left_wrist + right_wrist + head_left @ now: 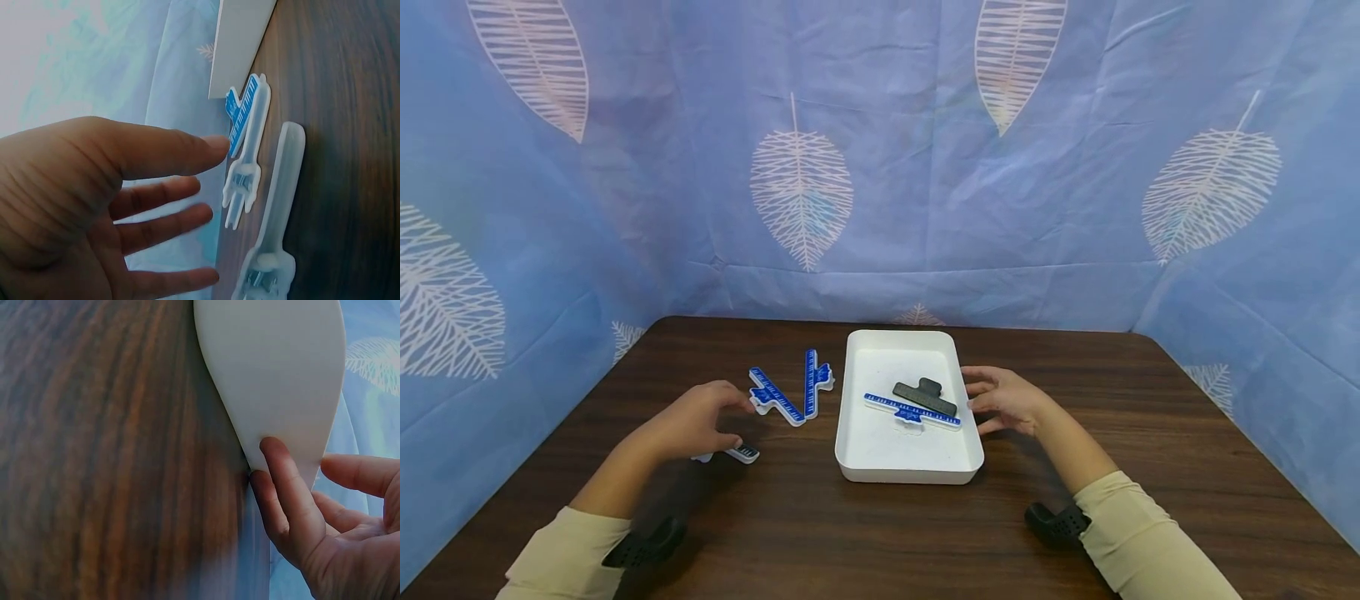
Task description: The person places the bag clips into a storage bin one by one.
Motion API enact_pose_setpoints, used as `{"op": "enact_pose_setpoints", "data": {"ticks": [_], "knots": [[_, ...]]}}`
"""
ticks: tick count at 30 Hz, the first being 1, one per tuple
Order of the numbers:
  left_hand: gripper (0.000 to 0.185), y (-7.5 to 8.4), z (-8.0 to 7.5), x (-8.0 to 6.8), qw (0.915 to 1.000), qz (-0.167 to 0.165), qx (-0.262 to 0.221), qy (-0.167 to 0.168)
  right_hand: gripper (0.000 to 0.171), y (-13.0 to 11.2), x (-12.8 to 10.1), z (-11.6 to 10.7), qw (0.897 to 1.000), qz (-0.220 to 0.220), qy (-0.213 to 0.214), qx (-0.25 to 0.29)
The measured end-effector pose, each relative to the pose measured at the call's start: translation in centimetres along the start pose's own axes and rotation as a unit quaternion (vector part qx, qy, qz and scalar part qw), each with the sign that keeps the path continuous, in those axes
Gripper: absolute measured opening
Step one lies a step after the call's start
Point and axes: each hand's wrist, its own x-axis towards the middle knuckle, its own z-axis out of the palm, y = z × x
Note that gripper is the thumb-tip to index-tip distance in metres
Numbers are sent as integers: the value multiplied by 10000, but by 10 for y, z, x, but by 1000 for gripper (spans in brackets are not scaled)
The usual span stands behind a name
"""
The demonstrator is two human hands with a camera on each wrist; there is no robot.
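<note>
My left hand [696,421] hovers over the left of the table, its fingers loosely spread and nothing in them. Partly hidden under it lies a dark-faced clip [745,453] with a white edge. Just beyond the fingertips, two blue-and-white ruler clips [778,398] lie in a V; in the left wrist view the thumb overlaps one blue ruler clip [245,112]. On the right, my right hand [1009,402] rests its fingertips against the outer side wall of a white tray [910,476]. Inside the tray are a black clip [925,397] and a blue ruler clip [917,413].
The dark wooden table [1120,417] runs back to a blue curtain [880,200] with pale leaf prints, which also hangs at both sides. Black wrist bands [647,543] circle both forearms below the beige sleeves.
</note>
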Motion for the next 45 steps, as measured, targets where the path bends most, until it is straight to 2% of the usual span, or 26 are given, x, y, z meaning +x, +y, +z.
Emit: {"op": "enact_pose_setpoints", "data": {"ticks": [4, 7, 15, 20, 27, 39, 45], "knots": [[34, -5, 0, -5, 9996, -123, 251, 5, 71, 1, 0, 1, 9999, -56, 40, -81], [38, -7, 1, -9, 9988, -334, 347, -64, 71, 0, 0, 2, 9999, -64, 83, -118], [40, -10, 1, -13, 9966, -684, 297, -357, 73, 1, 2, 4, 9993, -88, 265, -254], [37, -10, 7, -12, 9958, -658, 320, -551, 72, 0, 2, 5, 9989, -61, 332, -328], [29, -12, 12, -9, 9944, -497, 675, -651, 73, -2, 1, 7, 9984, 68, 415, -382], [24, -11, 10, -1, 9906, -603, 756, -967, 72, -4, 3, 6, 9984, 98, 401, -390], [26, -6, 8, -1, 9878, -857, 526, -1192, 71, -3, 2, 7, 9982, 128, 453, -370]]}}
